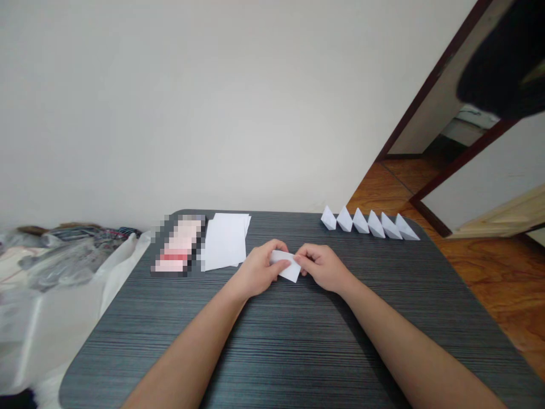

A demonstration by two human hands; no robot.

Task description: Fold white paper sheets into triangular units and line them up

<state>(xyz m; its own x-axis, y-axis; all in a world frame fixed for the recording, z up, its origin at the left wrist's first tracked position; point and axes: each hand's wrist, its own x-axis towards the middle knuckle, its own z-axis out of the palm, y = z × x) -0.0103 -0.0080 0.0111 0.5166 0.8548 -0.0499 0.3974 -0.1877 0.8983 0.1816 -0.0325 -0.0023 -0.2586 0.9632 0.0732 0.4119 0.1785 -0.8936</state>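
A small folded piece of white paper (290,271) is held just over the middle of the dark table. My left hand (261,268) grips its left side, with the thumb lying across the front face. At its upper right corner, my right hand (321,266) pinches the paper between thumb and fingers. Some fingertips of both hands are hidden behind the paper. Left of my hands lies a stack of white paper sheets (225,241). Several folded white paper shapes (360,221) stand in a row toward the far right edge.
The dark wood-grained table (272,352) has rounded corners and stands against a pale wall (238,102). A pixelated pinkish rectangle (181,241) lies at the far left of the tabletop. Plastic-wrapped items (68,255) are piled beyond the left edge. A blurred dark shape (506,62) hangs at upper right.
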